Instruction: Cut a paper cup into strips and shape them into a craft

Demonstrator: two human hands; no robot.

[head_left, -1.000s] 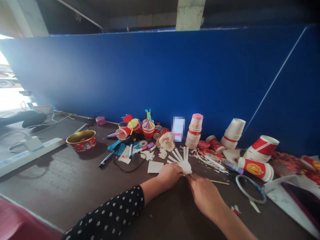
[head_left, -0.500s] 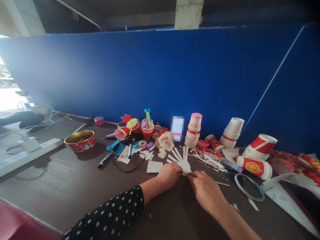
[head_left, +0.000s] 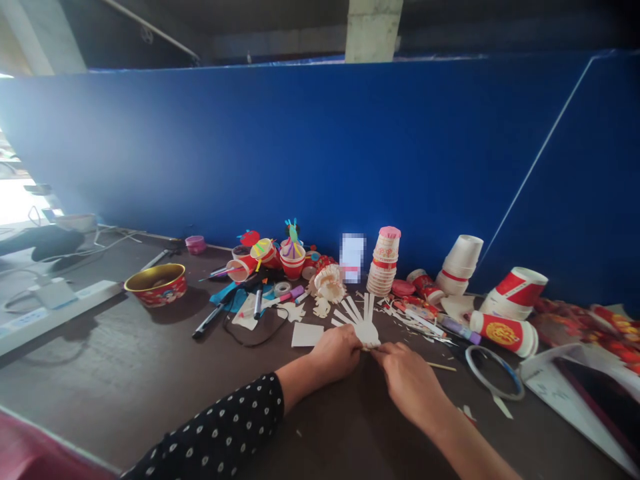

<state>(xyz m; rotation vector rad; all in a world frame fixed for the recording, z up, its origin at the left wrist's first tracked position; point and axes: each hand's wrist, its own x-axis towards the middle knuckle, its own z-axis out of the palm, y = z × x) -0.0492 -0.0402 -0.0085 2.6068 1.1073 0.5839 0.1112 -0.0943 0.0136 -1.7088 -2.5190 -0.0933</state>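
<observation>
Near the middle of the table, a white paper cup cut into strips [head_left: 367, 333] lies with its strips fanned out away from me. My left hand [head_left: 337, 352] is closed on its near left edge. From the right, my right hand [head_left: 404, 370] pinches the near edge, its fingertips close to those of the left. My fingers partly hide the near edge. Just left of the cut cup lies a white paper square [head_left: 307, 335]. Thin white paper scraps [head_left: 400, 316] are scattered to its right.
Behind stand a stack of paper cups [head_left: 385, 263] and decorated red cups [head_left: 293, 262]. Further left are a red-gold bowl [head_left: 157, 298] and a power strip [head_left: 55, 313]. On the right lie a tape roll [head_left: 470, 363], a marker [head_left: 459, 329], a tipped red cup [head_left: 504, 335] and a tablet-like device [head_left: 595, 407].
The view has shifted slightly, so everything sits a little further left. Both hands keep their hold on the cut paper cup, with hardly any movement.
</observation>
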